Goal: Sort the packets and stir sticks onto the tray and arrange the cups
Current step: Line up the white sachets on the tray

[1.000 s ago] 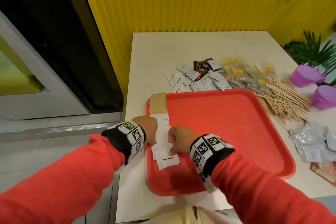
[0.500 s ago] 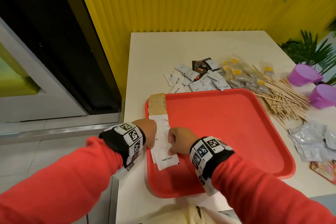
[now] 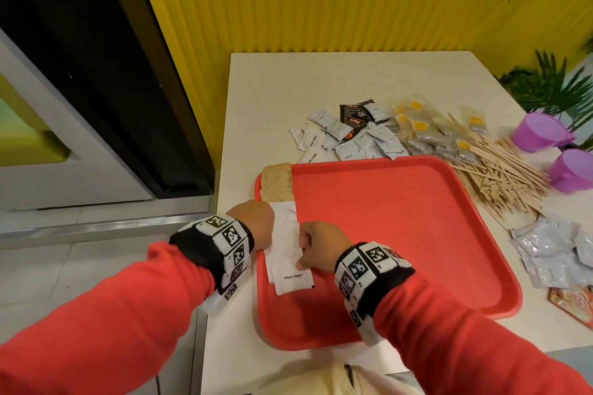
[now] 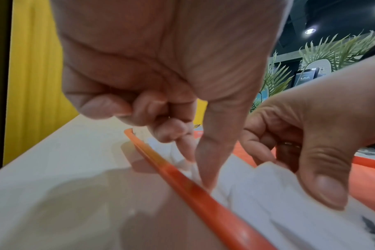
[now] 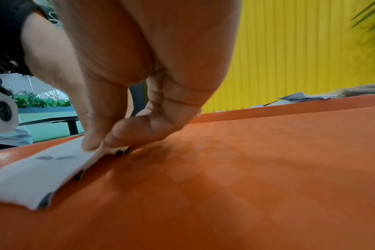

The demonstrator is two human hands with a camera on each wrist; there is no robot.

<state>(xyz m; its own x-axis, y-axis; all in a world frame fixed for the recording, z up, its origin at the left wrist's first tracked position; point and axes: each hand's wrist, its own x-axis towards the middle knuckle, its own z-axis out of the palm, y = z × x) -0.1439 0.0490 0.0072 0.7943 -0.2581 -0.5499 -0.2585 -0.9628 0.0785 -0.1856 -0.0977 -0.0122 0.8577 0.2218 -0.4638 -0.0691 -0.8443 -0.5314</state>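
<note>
Along the left edge of the red tray point(image 3: 417, 234), a row of white sugar packets point(image 3: 285, 253) lies overlapping, the nearest one printed "White Sugar", with brown packets point(image 3: 276, 181) at the far end of the row. The left hand point(image 3: 253, 223) has its fingers curled, thumb and forefinger pinching the packets' left side by the tray rim. The right hand point(image 3: 321, 245) pinches their right edge between thumb and curled fingers. Beyond the tray on the counter point(image 3: 321, 80) lie loose white and black packets point(image 3: 349, 135), clear packets with yellow labels point(image 3: 426, 135), wooden stir sticks point(image 3: 500, 176), two purple cups point(image 3: 542, 135) and silver packets point(image 3: 548, 250).
</note>
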